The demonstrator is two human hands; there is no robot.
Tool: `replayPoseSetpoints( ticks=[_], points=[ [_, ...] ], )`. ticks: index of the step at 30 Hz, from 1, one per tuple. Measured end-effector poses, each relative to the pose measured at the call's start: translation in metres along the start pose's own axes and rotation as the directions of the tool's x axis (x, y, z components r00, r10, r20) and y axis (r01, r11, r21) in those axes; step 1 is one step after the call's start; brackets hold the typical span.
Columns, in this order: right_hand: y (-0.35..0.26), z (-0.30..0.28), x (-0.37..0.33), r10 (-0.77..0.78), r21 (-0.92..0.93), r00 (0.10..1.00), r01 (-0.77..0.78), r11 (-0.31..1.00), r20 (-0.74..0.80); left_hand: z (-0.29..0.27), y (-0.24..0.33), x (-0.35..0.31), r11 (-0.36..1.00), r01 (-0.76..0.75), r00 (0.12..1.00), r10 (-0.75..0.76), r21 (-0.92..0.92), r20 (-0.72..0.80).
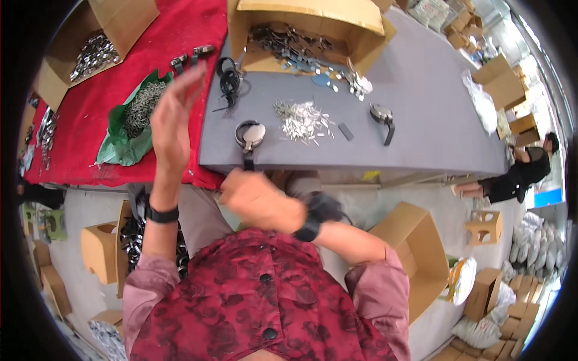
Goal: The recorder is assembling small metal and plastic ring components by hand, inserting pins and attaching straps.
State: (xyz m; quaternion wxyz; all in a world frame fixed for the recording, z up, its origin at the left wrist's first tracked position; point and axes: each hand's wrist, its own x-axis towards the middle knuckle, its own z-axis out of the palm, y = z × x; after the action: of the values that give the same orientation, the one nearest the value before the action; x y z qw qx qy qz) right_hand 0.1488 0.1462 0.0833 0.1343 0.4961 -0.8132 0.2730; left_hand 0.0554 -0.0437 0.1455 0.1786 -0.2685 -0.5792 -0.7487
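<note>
My left hand (173,120) is raised over the red cloth beside the green bag, fingers stretched out and a little blurred; nothing shows in it. Low at the table's front edge, my right hand (259,201) is smeared by motion, so its grip cannot be made out. Just beyond it lies a round metal disc-shaped piece with a black strap (250,135), its strap end reaching toward the edge. A pile of small silver metal pieces (304,121) lies farther right, next to a small dark grey bar (345,132). Another round piece with a black strap (382,113) rests beyond.
The green bag (114,147) holds small metal links. An open cardboard box (313,7) with dark and silver parts stands at the back; another box (129,21) is at far left. Black looped straps (229,81) lie between. A person (518,174) stands at right.
</note>
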Motion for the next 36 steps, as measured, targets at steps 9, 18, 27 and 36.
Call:
replayPoseSetpoints(
  ticks=[9,18,27,36],
  points=[
    [-0.122,0.135,0.031,-0.166,0.152,0.802,0.095,0.984,0.573,0.152,0.014,-0.088,0.895,0.237,-0.358,-0.282,0.379,0.890],
    [-0.100,0.255,0.026,-0.259,0.345,0.848,0.096,0.934,0.462,0.195,-0.016,-0.046,0.456,0.734,-0.055,-0.699,0.504,0.713],
    [-0.094,0.254,0.021,-0.210,0.327,0.845,0.044,0.944,0.492,0.210,0.016,-0.123,0.765,0.405,-0.462,-0.302,0.502,0.834],
    [-0.110,0.265,0.025,-0.222,0.330,0.863,0.068,0.942,0.455,0.139,0.072,-0.074,0.883,0.189,-0.321,-0.359,0.431,0.876]
  ],
)
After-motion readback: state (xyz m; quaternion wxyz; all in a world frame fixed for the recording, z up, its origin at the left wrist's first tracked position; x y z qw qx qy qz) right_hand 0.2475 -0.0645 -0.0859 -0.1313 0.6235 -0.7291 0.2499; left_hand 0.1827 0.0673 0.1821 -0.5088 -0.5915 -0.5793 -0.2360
